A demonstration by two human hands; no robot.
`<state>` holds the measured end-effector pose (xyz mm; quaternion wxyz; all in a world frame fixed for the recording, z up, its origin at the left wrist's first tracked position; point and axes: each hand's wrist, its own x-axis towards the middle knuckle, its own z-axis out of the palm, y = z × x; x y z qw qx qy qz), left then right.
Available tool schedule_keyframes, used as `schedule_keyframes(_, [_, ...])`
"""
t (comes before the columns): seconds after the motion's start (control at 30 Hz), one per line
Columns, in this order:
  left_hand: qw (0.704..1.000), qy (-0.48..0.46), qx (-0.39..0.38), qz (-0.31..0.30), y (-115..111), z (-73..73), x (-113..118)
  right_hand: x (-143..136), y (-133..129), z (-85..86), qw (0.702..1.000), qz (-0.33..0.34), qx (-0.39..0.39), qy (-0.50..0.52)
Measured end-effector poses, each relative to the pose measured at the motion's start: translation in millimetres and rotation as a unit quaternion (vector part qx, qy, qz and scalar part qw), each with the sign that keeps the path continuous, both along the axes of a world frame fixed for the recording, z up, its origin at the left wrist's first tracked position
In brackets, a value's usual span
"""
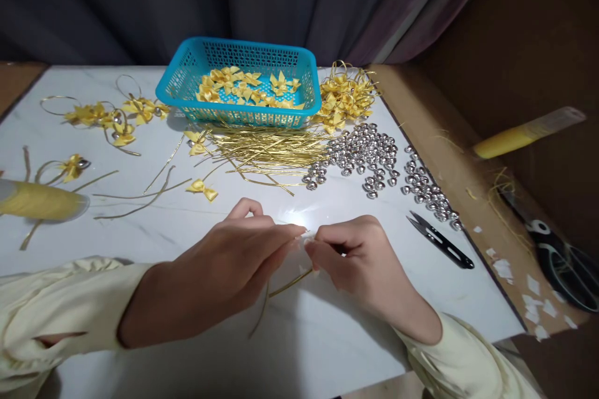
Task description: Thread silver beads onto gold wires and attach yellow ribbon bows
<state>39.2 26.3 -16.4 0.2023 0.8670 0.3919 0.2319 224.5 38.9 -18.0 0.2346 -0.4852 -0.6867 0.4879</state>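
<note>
Over the middle of the white tabletop my two hands nearly meet at the fingertips. My left hand (234,255) is closed, thumb and index finger pressed together; whatever is between them is too small or hidden to make out. Just to its right, my right hand (362,255) is closed in a pinch. A gold cord (290,283) shows below the fingertips, running from the right hand's pinch, with a thinner end hanging down. Beyond my left hand lies a yellow ribbon bow (203,189). Farther back is a pile of cut gold cords (271,149).
A blue basket (238,113) holds yellow bows. Silver bells or beads (362,148) spread at right, near black thread snips (440,240). Finished-looking bows with cord loops (346,100) are heaped behind. A yellow-filled tube (44,201) lies left; scissors (564,268) lie far right.
</note>
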Motion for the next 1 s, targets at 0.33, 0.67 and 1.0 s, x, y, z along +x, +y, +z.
schedule_keyframes(0.33, [1.0, 0.005, 0.012, -0.001, -0.4, 2.6, -1.4, -0.6, -0.9, -1.4, 1.0, -0.004, -0.004, -0.001])
schedule_keyframes(0.67, [1.0, -0.005, 0.026, -0.004, -1.1, 0.4, -0.7, 0.0, -0.3, -0.2, 1.0, -0.002, -0.011, -0.002])
schedule_keyframes(1.0, [0.999, -0.014, 0.046, -0.011, -1.4, -1.1, -0.8, -1.1, 1.0, -0.1, 1.0, -0.002, -0.009, 0.008])
